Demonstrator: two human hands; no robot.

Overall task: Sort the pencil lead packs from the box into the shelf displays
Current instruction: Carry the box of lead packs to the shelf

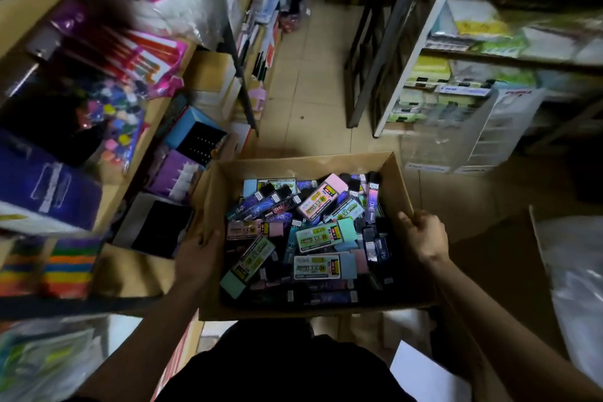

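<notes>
Shelves [153,121] flank a cardboard box [303,164] of lead packs [318,235] marked 200

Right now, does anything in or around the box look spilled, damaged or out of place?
Nothing spilled or damaged. The lead packs lie jumbled at all angles inside the cardboard box, unsorted; left hand and right hand hold its side walls.

Light is dim and warm, brightest on the tiled floor [303,75] up the aisle. The pencil lead packs [313,235] in the box [303,161] are sharp mid-frame, their pale labels catching light. The shelves [98,75] at both sides smear with motion blur, and their posts lean with wide-angle distortion. Lower corners sink into shadow; a plastic bag [577,287] shows soft glare.
</notes>
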